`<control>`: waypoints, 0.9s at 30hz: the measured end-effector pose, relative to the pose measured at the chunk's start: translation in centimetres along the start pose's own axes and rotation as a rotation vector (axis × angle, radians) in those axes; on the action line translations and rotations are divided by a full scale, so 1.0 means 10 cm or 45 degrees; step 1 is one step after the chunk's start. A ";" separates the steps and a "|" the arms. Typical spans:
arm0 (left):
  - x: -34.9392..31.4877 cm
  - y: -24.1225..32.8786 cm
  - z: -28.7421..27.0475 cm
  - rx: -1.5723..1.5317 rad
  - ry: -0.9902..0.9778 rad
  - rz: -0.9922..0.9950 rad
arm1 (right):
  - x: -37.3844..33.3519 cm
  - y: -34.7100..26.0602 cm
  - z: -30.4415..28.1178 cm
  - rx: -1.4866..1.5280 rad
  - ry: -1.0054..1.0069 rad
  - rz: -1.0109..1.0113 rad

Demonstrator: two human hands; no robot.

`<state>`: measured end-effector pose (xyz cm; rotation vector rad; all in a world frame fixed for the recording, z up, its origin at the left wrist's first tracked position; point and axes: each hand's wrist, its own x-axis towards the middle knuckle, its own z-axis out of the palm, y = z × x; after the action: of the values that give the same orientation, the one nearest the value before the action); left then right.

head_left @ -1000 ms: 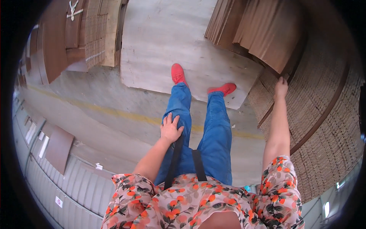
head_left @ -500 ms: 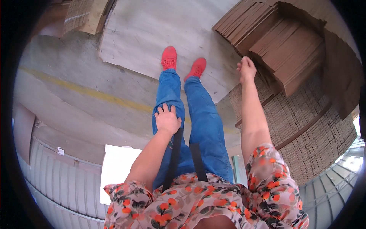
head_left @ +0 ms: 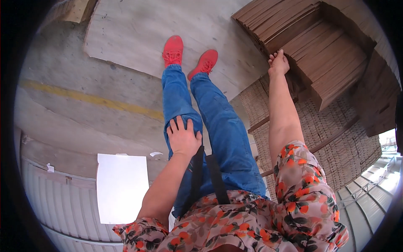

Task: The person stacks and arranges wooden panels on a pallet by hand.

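My left hand (head_left: 183, 137) lies on the left leg of my blue jeans (head_left: 224, 122), just above the knee, its fingers spread and nothing in it. My right arm reaches out to the far right. There my right hand (head_left: 279, 64) is at the near-left edge of a stack of flat brown cardboard sheets (head_left: 323, 63), its fingers curled in. Whether it touches the stack or pinches a thin edge cannot be made out. Below that stack, more cardboard is piled with its corrugated edges (head_left: 331, 130) showing.
I stand in red shoes (head_left: 173, 51) on a large pale sheet (head_left: 130, 33) lying on the concrete floor. A yellow line (head_left: 92, 98) crosses the floor at left. A bright white panel (head_left: 122, 189) is at lower left, by a ribbed metal wall (head_left: 63, 201).
My right hand has moved slightly right and nearer the cardboard stack's edge. My left hand stays on my leg. The whole view has shifted a little, showing more of the white panel.
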<state>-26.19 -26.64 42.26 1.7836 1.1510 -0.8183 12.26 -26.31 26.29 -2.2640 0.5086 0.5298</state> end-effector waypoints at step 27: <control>0.01 -0.01 0.03 0.003 -0.035 -0.013 | -0.18 -0.20 -0.26 -0.092 -0.122 -0.158</control>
<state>-26.27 -26.81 42.03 1.7646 1.1427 -0.8474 12.33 -26.56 30.01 -2.3083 0.3035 0.5990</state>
